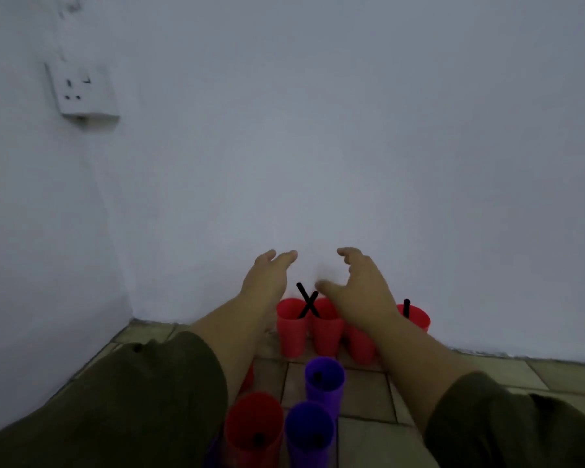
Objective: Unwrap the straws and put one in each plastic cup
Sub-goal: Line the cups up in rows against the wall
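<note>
Now my left hand (267, 278) and right hand (358, 288) are spread, holding nothing. Most cups (293, 329) show a black straw (406, 307); I think I'm nearly done.

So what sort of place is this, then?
Most likely the corner of an indoor room: plain white painted walls, a white plastic wall socket, and a worn beige tiled floor where red plastic cups and purple plastic cups stand.
</note>
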